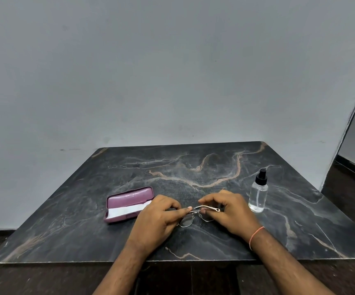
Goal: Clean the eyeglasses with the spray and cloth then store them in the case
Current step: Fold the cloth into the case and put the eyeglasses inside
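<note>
— Where are the eyeglasses (195, 216) at this point?

— Held low over the marble tabletop (193, 167), about midway along its near edge and a little in from it. They are thin gold wire-rimmed glasses; the lenses hang down toward the surface, and whether they touch it cannot be told.

— And the hands?

— Both are on the frame. The left hand (157, 218) has its fingers curled and pinches the frame at its left end. The right hand (229, 211) pinches the folded temple arm that runs across the top, with its fingers bent round it. An orange thread band (256, 236) sits on the right wrist.

— What about the other things?

— The mauve hard case (127, 204) lies open just left of the left hand, with the white cloth (127, 210) inside it, and one end of the cloth reaches toward that hand. The clear spray bottle (258, 193) with a black nozzle stands upright just right of the right hand, toward the table's right edge.
</note>
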The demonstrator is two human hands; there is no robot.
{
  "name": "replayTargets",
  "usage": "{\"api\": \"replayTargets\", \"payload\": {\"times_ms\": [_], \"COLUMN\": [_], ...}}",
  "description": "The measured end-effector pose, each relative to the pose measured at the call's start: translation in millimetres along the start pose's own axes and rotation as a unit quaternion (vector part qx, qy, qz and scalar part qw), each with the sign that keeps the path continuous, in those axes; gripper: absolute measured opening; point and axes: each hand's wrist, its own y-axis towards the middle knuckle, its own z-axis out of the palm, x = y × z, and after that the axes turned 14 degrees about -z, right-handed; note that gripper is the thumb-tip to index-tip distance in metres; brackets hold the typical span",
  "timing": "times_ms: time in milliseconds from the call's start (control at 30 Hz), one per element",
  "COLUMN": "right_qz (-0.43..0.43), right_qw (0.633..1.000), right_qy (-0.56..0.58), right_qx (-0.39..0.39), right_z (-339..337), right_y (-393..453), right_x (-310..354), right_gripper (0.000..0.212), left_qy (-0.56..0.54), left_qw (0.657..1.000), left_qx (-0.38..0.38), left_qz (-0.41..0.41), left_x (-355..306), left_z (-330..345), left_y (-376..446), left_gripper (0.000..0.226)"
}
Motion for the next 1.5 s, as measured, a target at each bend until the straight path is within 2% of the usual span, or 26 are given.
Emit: {"api": "replayTargets", "payload": {"times_ms": [167, 300, 567, 800, 1000, 1500], "right_qz": [-0.019, -0.095, -0.206, -0.225, -0.217, -0.245], "right_qw": [1.0, 0.993, 0.966, 0.957, 0.96, 0.941], "right_qy": [-0.017, -0.061, -0.155, -0.181, -0.172, -0.226], "right_qx": [0.016, 0.036, 0.023, 0.025, 0.031, 0.053], "right_z": [-1.9, -0.1, 5.7, 7.7, 7.5, 8.7], "right_y": [-0.4, -0.7, -2.2, -4.7, -5.5, -4.3], "right_x": [3.3, 8.8, 5.8, 5.8, 9.3, 8.3], "right_gripper": [0.028, 0.022, 0.026, 0.024, 0.02, 0.018], "left_qy": [0.001, 0.009, 0.008, 0.008, 0.02, 0.028], "left_qw": [1.0, 1.0, 1.0, 1.0, 1.0, 0.999], "left_qx": [0.012, 0.013, 0.004, -0.008, -0.014, -0.025], "left_qz": [-0.008, -0.01, -0.001, 0.011, 0.02, 0.0], "left_x": [-1.1, -0.6, -4.6, -4.5, -3.8, -6.1], "left_z": [-0.8, 0.0, -3.6, -3.4, -3.4, -2.7], "left_y": [-0.2, 0.0, -0.3, 0.3, 0.3, -0.7], "left_gripper": [0.031, 0.034, 0.03, 0.03, 0.021, 0.011]}}
